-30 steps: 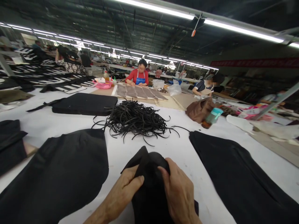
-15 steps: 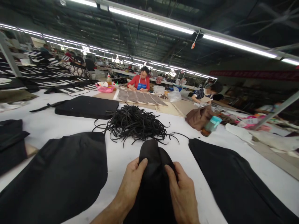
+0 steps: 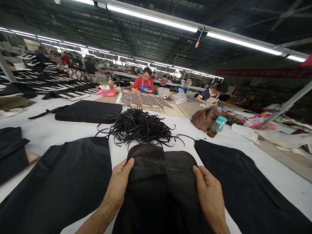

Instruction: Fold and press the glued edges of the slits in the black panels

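Note:
A black fabric piece (image 3: 161, 182) with a rounded far end lies spread in front of me on the white table (image 3: 185, 146). My left hand (image 3: 119, 185) holds its left edge, thumb on top and fingers underneath. At the right edge my right hand (image 3: 211, 195) grips it the same way. Both hands are closed on the cloth and stand well apart. A tangled heap of black straps (image 3: 141, 126) lies just beyond the fabric.
Large black fabric pieces lie at left (image 3: 58, 185) and right (image 3: 248, 191). A black flat case (image 3: 87, 111) sits behind, a brown cloth (image 3: 204, 117) and a teal-capped bottle (image 3: 216, 126) at right. Other people work at far tables.
My hands have moved apart sideways and the bunched fabric has been spread out flat and wide.

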The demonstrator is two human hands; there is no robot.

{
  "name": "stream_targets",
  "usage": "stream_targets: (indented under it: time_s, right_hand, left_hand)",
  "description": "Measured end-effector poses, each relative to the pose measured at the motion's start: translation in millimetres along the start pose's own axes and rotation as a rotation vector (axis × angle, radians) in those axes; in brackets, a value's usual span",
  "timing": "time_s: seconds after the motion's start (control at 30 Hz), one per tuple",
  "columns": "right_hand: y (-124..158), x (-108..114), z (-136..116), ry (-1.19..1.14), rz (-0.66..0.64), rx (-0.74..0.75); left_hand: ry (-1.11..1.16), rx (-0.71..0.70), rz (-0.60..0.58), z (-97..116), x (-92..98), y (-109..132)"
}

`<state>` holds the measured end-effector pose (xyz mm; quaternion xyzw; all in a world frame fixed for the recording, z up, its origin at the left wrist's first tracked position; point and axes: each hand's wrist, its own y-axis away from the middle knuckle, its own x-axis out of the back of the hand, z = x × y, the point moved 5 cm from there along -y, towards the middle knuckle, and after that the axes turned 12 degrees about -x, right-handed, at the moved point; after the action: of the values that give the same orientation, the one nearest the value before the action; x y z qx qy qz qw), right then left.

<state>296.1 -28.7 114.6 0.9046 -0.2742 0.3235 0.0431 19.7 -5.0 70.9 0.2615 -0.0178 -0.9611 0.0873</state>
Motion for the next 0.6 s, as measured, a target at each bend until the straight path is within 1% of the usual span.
stream_targets:
  time_s: [0.1,0.13,0.17,0.2,0.27,0.37,0.5,0.53,0.6]
  right_hand:
    - [-18.1,26.2,28.3,0.017,0.123,-0.088]
    - [-24.2,33.2,40.2,0.015,0.142,-0.131]
    - [-29.6,37.5,51.8,0.009,0.134,-0.167]
    - [-33.6,40.2,62.0,0.003,0.127,-0.19]
    - [-37.4,40.7,77.6,-0.007,0.094,-0.214]
    - [-35.9,39.9,90.4,-0.038,0.07,-0.269]
    - [-36.6,36.9,100.0,-0.225,-0.044,-0.411]
    - [-38.7,33.3,101.9,-0.257,-0.081,-0.425]
    - [-45.7,21.9,105.1,-0.228,-0.132,-0.378]
  left_hand:
    - [-0.094,-0.033,0.204,11.3,31.8,-5.9]
    - [-0.13,-0.034,0.261,14.8,42.3,-7.5]
    - [-0.164,-0.032,0.301,17.6,51.4,-9.0]
    - [-0.193,-0.024,0.316,19.4,58.4,-10.5]
    - [-0.232,0.003,0.311,20.4,66.9,-12.9]
    - [-0.256,0.065,0.298,19.3,71.1,-15.6]
    - [-0.288,0.163,0.267,13.8,70.9,-21.9]
    - [-0.316,0.169,0.256,10.9,71.1,-25.0]
    - [-0.446,0.102,0.207,5.2,71.4,-34.4]
